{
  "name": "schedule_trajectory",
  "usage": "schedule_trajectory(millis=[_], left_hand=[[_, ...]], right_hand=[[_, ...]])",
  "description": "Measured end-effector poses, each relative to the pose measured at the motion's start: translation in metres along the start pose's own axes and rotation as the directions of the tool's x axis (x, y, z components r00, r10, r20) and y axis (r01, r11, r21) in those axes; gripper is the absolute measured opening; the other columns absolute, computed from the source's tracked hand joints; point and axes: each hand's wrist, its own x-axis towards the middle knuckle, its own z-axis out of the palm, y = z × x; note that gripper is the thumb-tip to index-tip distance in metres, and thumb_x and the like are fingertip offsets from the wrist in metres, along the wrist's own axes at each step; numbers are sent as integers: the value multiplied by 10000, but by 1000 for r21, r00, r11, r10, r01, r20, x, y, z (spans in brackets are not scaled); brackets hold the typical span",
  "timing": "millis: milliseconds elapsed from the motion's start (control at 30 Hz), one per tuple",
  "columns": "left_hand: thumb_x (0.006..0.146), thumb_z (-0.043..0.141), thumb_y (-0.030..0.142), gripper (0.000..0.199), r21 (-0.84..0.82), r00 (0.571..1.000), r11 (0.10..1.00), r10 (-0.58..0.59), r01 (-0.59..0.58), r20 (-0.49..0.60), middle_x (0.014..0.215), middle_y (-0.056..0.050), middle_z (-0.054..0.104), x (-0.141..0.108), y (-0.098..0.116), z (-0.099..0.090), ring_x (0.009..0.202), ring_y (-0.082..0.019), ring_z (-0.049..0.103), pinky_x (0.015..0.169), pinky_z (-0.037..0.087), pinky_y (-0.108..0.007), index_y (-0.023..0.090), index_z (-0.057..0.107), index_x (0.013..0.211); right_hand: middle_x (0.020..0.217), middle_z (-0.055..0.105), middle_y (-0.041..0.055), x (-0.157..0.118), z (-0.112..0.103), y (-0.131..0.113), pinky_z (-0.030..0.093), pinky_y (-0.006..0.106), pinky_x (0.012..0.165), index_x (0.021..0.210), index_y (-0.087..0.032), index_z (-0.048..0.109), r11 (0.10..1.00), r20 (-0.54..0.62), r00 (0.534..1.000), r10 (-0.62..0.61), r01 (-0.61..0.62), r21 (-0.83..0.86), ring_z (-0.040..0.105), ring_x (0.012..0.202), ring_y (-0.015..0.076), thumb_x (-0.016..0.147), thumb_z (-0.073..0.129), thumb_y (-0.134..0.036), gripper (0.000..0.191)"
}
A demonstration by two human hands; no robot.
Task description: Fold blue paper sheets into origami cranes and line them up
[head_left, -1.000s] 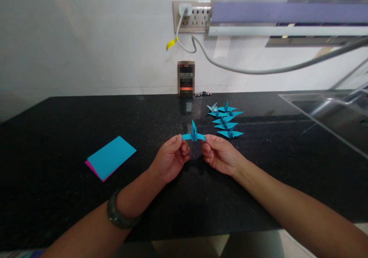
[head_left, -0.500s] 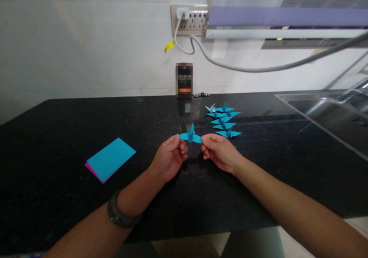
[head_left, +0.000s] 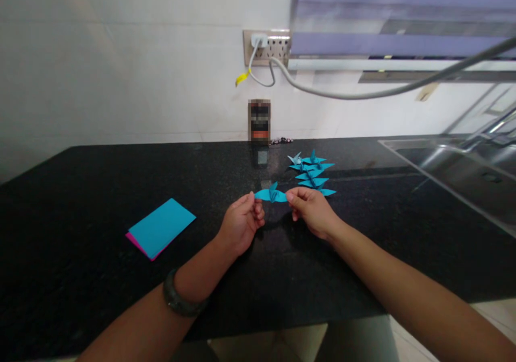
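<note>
A folded blue paper crane is stretched between my two hands above the black counter. My left hand pinches one wing tip, and my right hand pinches the other. Just behind my right hand, several blue paper cranes lie bunched together, with a paler crane at their back left. To the left of my left hand, blue paper sheets rest on the counter, a pink sheet showing along their lower edge.
The black counter meets a white wall. A phone-like object, blurred out, leans on the wall beside a beaded strand. A metal sink is at the right. A grey cable hangs from a socket.
The camera view has shifted slightly, so the wall items sit lower. The held crane is now a little farther right, closer to the bunched cranes, and its raised point tilts differently. Both hands keep their pinch.
</note>
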Motion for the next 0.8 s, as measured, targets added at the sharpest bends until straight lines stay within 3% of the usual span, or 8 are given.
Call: schedule_trajectory(millis=[100, 233, 333, 433, 500, 567, 633, 800], left_hand=[[833, 517, 325, 215, -28, 999, 1000, -7, 5, -54, 514, 42, 435, 1, 4, 0, 444, -77, 421, 435, 345, -183, 148, 521, 710], [828, 526, 329, 223, -36, 998, 999, -7, 4, -70, 506, 40, 439, 1, 6, 0, 436, -77, 428, 434, 346, -183, 146, 531, 701], [826, 528, 329, 226, -26, 998, 1000, -11, 10, -68, 500, 40, 441, 0, 6, 1, 432, -76, 428, 430, 344, -182, 144, 539, 697], [835, 512, 321, 233, -22, 997, 1000, -18, 16, -70, 494, 37, 441, -1, 6, 2, 433, -79, 426, 429, 346, -184, 143, 542, 688], [834, 513, 321, 231, -20, 998, 1000, -18, 17, -65, 499, 35, 441, -1, 6, 2, 437, -81, 426, 433, 352, -187, 143, 544, 690], [838, 508, 319, 229, -18, 998, 1000, -21, 20, -54, 505, 34, 442, -1, 6, 1, 444, -83, 431, 441, 358, -190, 144, 545, 694], [846, 495, 315, 232, -16, 998, 1000, -25, 24, -52, 508, 33, 441, -1, 6, 2, 448, -83, 435, 446, 361, -191, 144, 545, 698], [845, 493, 312, 232, -6, 998, 1000, -25, 25, -55, 501, 32, 441, -2, 7, 3, 438, -84, 429, 438, 356, -192, 146, 548, 694]], right_hand=[[509, 411, -55, 11, -18, -16, 360, 214, 392, 614, -166, 512, 997, -16, 1000, 22, -23, -79, 387, 423, 69, 654, 629, -434, 295], [498, 401, -53, 38, -75, -28, 367, 216, 437, 567, -177, 442, 965, -182, 983, 1, -49, -259, 377, 429, 66, 718, 578, -354, 269], [520, 455, -24, 59, -124, -19, 381, 234, 485, 632, -157, 504, 879, -362, 931, -37, -142, -456, 432, 476, 91, 806, 471, -249, 199], [698, 593, 70, 72, -159, -4, 445, 292, 655, 741, -103, 591, 733, -447, 893, -44, -275, -622, 569, 731, 174, 845, 450, -188, 195], [910, 623, 122, 77, -170, 5, 456, 334, 773, 881, -80, 614, 628, -447, 894, -32, -330, -705, 573, 902, 212, 868, 477, -209, 188], [1123, 563, 88, 79, -173, 12, 489, 387, 804, 1117, -144, 540, 537, -413, 911, -5, -346, -769, 572, 956, 191, 878, 509, -301, 288], [1158, 544, 81, 80, -171, 15, 493, 399, 810, 1153, -164, 518, 463, -368, 930, 19, -334, -821, 570, 967, 188, 877, 511, -316, 315], [1124, 588, 146, 79, -163, 16, 422, 370, 866, 1034, -146, 602, 335, -321, 947, 23, -310, -890, 549, 1047, 243, 903, 424, -269, 254]])
